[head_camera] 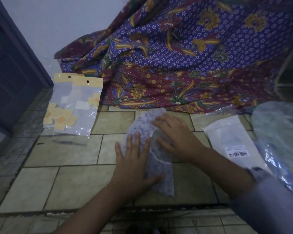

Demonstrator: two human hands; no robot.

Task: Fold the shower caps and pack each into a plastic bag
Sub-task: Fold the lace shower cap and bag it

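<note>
A translucent shower cap with small purple flecks (161,168) lies folded into a long strip on the tiled floor at centre. My left hand (134,159) rests flat on its left side, fingers spread. My right hand (174,135) lies flat on its upper right part, fingers pointing left. Neither hand grips it. A plastic bag with yellow flowers and a yellow header (73,105) lies to the left, with something pale inside it.
A white packet with a barcode label (232,142) lies to the right, beside bluish plastic wrapping (277,132). A purple and maroon batik cloth (184,65) drapes behind. A dark door (12,68) stands at left. A step edge runs across near me.
</note>
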